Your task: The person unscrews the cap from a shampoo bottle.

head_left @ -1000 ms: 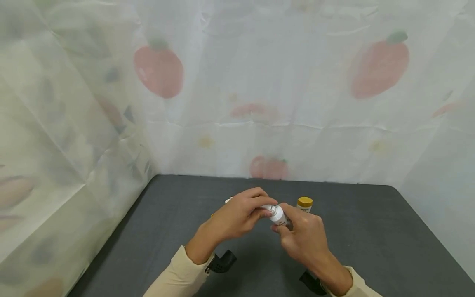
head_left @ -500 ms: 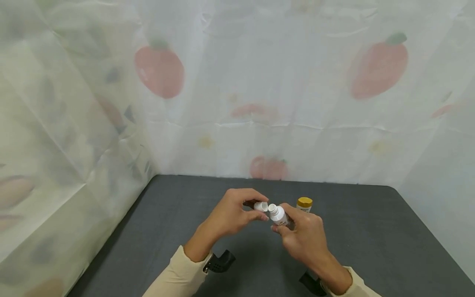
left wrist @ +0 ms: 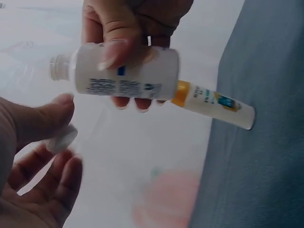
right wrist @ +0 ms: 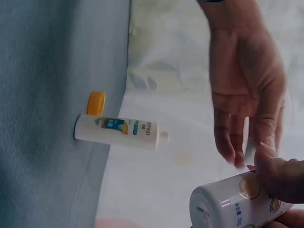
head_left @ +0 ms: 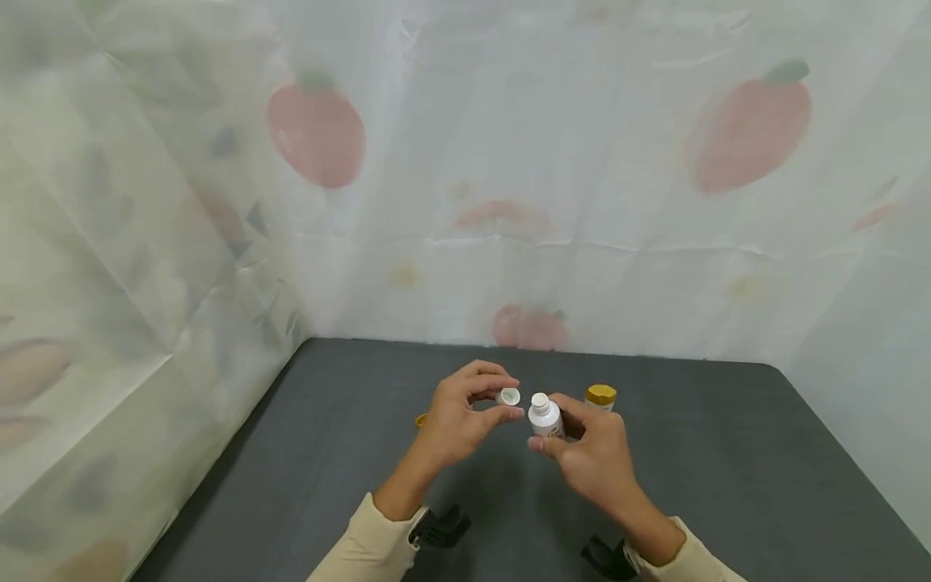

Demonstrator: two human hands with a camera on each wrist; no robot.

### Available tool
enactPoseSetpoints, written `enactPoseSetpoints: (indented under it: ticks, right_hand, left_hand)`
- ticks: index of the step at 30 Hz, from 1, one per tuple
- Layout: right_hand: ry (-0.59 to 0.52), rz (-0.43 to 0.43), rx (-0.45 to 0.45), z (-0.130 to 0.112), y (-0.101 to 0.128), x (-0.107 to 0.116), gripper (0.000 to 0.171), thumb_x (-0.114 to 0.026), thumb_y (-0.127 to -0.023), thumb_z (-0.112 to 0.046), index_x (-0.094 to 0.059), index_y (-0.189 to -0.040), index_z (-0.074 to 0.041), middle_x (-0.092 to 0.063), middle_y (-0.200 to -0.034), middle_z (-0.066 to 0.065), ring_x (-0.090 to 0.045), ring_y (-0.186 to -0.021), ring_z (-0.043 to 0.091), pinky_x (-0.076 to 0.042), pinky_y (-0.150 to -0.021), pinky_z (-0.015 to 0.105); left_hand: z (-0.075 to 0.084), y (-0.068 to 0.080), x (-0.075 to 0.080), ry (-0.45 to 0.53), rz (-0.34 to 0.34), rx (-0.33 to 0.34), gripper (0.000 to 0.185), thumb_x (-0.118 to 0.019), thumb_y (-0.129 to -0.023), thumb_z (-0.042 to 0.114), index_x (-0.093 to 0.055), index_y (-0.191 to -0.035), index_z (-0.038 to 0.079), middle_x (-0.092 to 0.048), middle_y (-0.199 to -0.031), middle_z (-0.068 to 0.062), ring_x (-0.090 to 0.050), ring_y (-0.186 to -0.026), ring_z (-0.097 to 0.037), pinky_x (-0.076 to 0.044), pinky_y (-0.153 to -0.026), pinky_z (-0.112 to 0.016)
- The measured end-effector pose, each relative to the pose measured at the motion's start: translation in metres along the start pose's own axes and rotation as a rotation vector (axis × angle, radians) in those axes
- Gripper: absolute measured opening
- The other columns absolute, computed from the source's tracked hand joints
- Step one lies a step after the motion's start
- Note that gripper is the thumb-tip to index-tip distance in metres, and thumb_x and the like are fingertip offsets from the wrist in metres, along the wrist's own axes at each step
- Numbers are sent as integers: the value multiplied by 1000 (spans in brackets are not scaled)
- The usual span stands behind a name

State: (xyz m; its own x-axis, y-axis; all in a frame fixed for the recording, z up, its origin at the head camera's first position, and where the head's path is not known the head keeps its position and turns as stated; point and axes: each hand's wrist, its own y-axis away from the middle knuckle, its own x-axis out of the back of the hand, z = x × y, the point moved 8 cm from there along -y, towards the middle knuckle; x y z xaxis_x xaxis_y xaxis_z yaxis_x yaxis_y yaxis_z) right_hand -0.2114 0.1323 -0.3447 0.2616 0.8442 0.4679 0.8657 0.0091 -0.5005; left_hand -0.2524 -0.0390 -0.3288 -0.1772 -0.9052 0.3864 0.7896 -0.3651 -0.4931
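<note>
While the right hand (head_left: 592, 453) grips the open white bottle (head_left: 545, 417), left hand (head_left: 458, 412) fingers pinch its cap (head_left: 509, 396).

A dark grey counter (head_left: 727, 453) with a rounded far corner fills the lower view. Thin white sheeting (head_left: 553, 178) printed with pale red fruit and leaves hangs behind it and along its left side, creased and evenly lit.

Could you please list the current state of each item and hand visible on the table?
white bottle: uncapped, held off the table
white cap: off, pinched
left hand: pinches the cap
right hand: grips the white bottle
gold-capped bottle: capped, upright
open bottle: uncapped, upright
yellow cap: lying loose on the table
</note>
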Motion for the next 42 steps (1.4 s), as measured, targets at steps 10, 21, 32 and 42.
enactPoseSetpoints:
  ticks: [10,21,32,42]
  right_hand:
    - [-138,-38,-193,18,-5,-8,51,-91,-77,-2,-75,-125,-2,-80,-109,15,-79,-98,25,-64,-80,28]
    - [-132,-14,-215,37,-10,-19,49,-88,-75,6,-76,-122,-2,-80,-108,14,-78,-98,26,-63,-82,26]
    - [-202,-36,-268,54,-12,-32,46,-88,-74,9,-76,-118,1,-79,-107,17,-77,-95,23,-63,-78,27]
    - [-204,-27,-293,66,-19,-42,44,-86,-75,10,-76,-117,3,-78,-108,20,-77,-97,29,-65,-77,33]
  left_hand:
    - [-16,8,-5,-48,136,49,32,-85,-85,5,-78,-116,7,-76,-112,-7,-75,-100,-23,-63,-93,-37]
    - [-30,7,-10,-245,232,62,30,-84,-84,0,-80,-114,5,-80,-108,-9,-77,-93,-24,-64,-84,-41]
    - [-43,6,-17,-286,231,123,41,-85,-84,3,-77,-124,6,-82,-107,-7,-79,-95,-22,-64,-83,-42]
    - [-54,4,-23,-438,243,129,38,-89,-80,6,-79,-117,7,-82,-102,-8,-79,-86,-20,-64,-73,-35]
